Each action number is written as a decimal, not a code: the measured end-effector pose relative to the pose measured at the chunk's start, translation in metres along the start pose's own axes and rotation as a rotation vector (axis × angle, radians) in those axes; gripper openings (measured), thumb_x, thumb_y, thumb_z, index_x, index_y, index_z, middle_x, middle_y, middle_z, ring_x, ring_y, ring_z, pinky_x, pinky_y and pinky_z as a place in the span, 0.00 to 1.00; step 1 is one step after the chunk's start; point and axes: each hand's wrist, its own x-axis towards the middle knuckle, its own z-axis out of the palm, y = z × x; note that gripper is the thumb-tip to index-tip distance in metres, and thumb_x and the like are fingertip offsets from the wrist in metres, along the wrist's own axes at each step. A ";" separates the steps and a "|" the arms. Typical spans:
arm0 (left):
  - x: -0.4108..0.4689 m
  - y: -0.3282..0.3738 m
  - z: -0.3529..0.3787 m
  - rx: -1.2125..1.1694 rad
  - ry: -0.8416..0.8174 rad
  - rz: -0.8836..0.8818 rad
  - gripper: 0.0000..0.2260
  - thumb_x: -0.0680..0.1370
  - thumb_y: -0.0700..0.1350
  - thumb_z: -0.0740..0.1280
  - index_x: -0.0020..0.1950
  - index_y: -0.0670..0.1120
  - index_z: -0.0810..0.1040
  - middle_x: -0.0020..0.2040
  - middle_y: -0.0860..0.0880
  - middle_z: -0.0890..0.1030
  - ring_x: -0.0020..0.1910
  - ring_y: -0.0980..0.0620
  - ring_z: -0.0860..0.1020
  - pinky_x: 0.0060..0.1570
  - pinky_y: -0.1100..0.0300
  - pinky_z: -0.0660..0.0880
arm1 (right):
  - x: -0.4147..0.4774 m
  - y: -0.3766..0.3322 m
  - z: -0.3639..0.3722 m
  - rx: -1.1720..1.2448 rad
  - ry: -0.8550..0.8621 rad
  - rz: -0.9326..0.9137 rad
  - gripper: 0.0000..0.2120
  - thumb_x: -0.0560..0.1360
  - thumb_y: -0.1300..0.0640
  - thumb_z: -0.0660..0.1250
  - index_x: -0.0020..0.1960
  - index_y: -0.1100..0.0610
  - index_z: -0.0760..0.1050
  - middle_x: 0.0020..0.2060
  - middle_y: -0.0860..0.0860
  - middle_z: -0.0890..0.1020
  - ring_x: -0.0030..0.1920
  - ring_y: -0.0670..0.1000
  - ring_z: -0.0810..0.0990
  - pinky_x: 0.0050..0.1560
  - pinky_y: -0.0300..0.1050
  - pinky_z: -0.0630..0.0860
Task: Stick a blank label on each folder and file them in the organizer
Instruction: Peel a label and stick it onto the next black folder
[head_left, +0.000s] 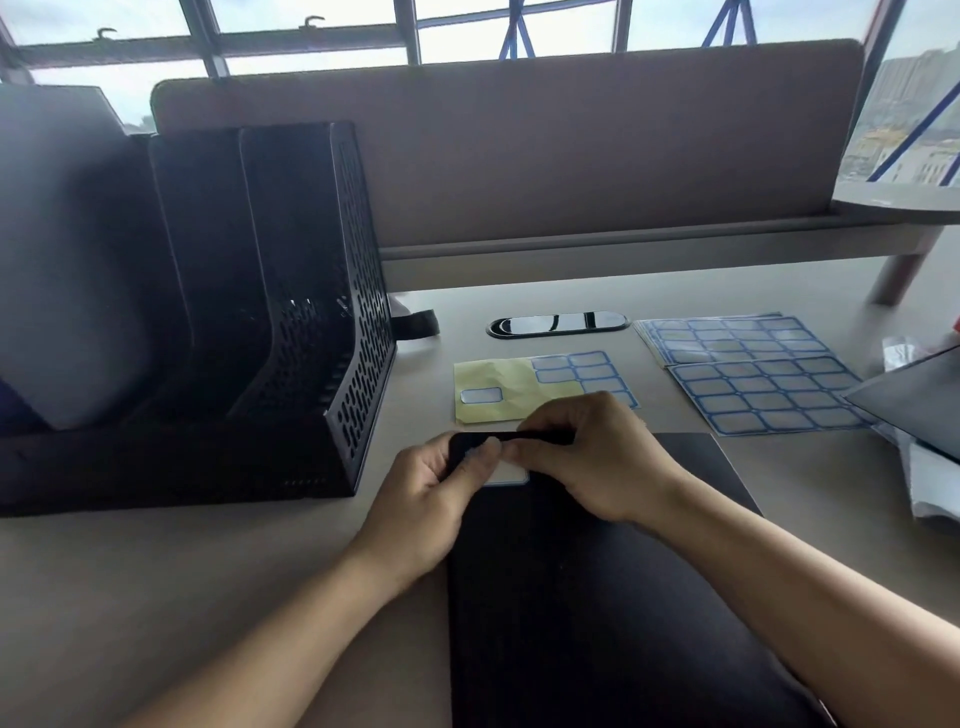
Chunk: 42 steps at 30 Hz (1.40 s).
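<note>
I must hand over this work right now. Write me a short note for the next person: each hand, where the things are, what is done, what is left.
Left hand and right hand: both at the top edge of the black folder lying flat on the desk, pressing a blank label onto it.
Used label sheet, mostly peeled, lies just behind the folder; full label sheets to the right.
Organizer stands at left; one grey folder appears filed in its left slot.
More folders wait at the right edge.
Left: finish smoothing the label, file this folder, then label and file the rest.
</note>
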 end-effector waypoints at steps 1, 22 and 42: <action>0.001 -0.001 0.000 0.020 0.006 0.009 0.09 0.79 0.49 0.66 0.48 0.46 0.83 0.43 0.48 0.85 0.45 0.52 0.81 0.48 0.58 0.75 | 0.001 0.001 0.000 -0.005 -0.013 0.000 0.14 0.70 0.37 0.70 0.41 0.48 0.82 0.33 0.46 0.83 0.37 0.46 0.77 0.52 0.51 0.71; 0.000 0.001 -0.007 -0.020 -0.069 -0.086 0.21 0.78 0.54 0.65 0.41 0.35 0.71 0.36 0.43 0.72 0.36 0.44 0.69 0.39 0.49 0.66 | 0.000 0.004 -0.006 0.029 -0.102 0.041 0.12 0.64 0.44 0.79 0.43 0.48 0.83 0.40 0.50 0.85 0.44 0.54 0.83 0.47 0.52 0.78; 0.000 0.001 -0.003 0.003 -0.165 -0.072 0.18 0.81 0.43 0.60 0.35 0.53 0.83 0.32 0.56 0.81 0.33 0.61 0.78 0.37 0.67 0.71 | 0.004 0.008 -0.004 -0.087 -0.036 0.036 0.27 0.49 0.25 0.71 0.35 0.45 0.78 0.29 0.44 0.78 0.42 0.53 0.75 0.39 0.45 0.66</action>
